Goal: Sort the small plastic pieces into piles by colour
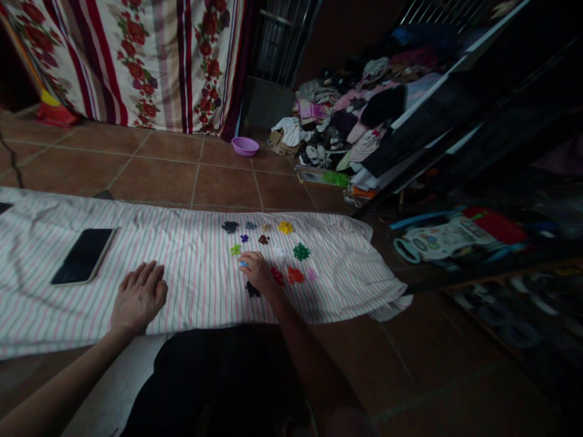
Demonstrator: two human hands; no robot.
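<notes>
My left hand (138,296) lies palm down on the striped cloth (191,261), fingers stretched out, holding nothing. My right hand (255,271) is over the small coloured pieces with its fingers bent together in a pinch. Light blue pieces (244,264) show at its fingertips; how many are gripped I cannot tell. Around it lie little piles sorted by colour: black pieces (252,289), lime green pieces (235,249), red pieces (277,276), orange-red pieces (295,275), dark green pieces (301,251), yellow pieces (285,227) and dark grey pieces (230,227).
A phone (84,256) rests on the cloth beyond my left hand. On the tiled floor stands a purple basin (245,146), near a floral curtain (136,67). Clothes are heaped (346,115) at the back right, and a colourful plastic item (446,237) is at the right.
</notes>
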